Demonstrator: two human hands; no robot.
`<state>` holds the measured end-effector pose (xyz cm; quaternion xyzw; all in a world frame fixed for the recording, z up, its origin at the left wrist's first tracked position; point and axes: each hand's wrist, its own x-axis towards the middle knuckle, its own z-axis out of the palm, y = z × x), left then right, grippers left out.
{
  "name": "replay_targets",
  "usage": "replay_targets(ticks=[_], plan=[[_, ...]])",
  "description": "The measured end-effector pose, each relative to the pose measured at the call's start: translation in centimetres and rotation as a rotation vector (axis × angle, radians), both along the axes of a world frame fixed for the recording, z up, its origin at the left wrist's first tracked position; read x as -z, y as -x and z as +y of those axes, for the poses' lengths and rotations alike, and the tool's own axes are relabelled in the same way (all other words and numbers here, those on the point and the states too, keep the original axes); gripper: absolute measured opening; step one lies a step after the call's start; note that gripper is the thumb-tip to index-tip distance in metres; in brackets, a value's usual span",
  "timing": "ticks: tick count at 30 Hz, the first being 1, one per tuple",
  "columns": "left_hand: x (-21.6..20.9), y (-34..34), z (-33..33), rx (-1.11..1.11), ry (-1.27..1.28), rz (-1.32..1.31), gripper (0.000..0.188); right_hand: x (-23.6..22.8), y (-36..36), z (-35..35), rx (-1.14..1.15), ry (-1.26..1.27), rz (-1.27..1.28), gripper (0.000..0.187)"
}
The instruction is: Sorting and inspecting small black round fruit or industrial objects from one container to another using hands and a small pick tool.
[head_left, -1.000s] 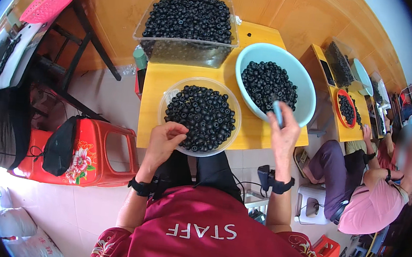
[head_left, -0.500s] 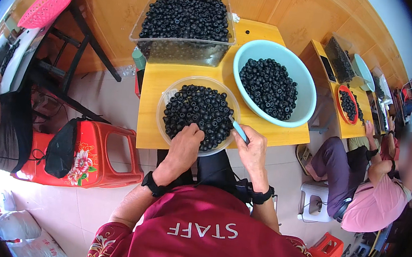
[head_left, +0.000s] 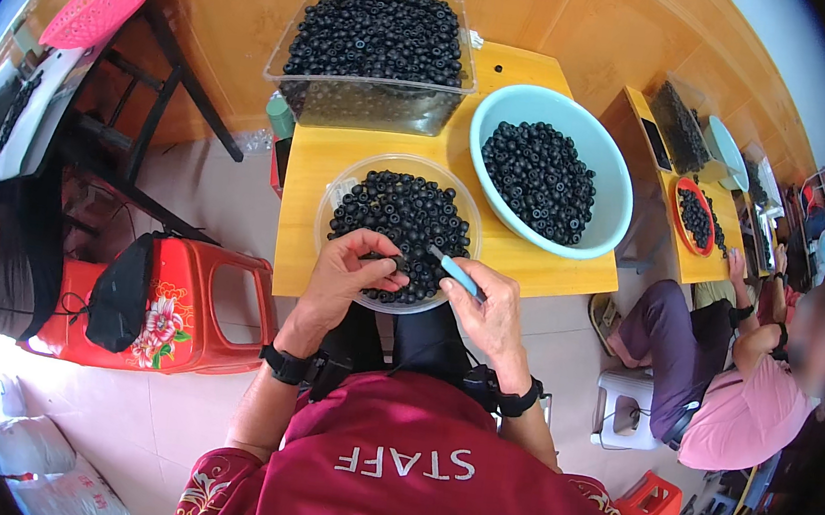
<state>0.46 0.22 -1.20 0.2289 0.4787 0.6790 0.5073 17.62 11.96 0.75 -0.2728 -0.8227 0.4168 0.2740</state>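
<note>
My left hand [head_left: 346, 271] is raised over the near left part of a round clear bowl [head_left: 476, 189], thumb and fingers pinched together. A small black ring-shaped piece seems to sit in that pinch, mostly covered by the fingers. My right hand [head_left: 489, 311] grips a slim blue-handled tool [head_left: 461, 276] with a short metal tip pointing left over the bowl. Loose black rings [head_left: 403, 206] fill much of this bowl, at the table's front edge. To its right stands a light blue basin [head_left: 614, 173] holding more of them.
A clear rectangular bin [head_left: 368, 107] heaped with black rings stands at the back of the yellow table [head_left: 303, 196]. A red stool [head_left: 213, 337] is at left, beside a seated person. At right, a person in pink [head_left: 748, 413] sits by another table with a red bowl [head_left: 683, 216].
My left hand has lifted out of the rings and turned, its fingers now pinched in view. The tool in my right hand has shifted left and tilted toward the left hand.
</note>
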Motion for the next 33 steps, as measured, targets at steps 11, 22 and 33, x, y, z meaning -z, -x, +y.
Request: replay_targets(ticks=[11,22,33], plan=[[0.8,-0.3,-0.8,-0.022,-0.268,-0.403,0.017,-1.5,2.0,-1.8,-0.186,-0.151,0.082,0.017],[1.1,-0.3,-1.0,0.009,-0.308,-0.438,0.016,-2.3,2.1,-2.2,-0.184,-0.237,-0.024,0.018],[1.1,-0.1,-1.1,0.006,-0.248,-0.432,0.014,-1.5,2.1,-1.9,-0.197,-0.186,0.013,0.017]])
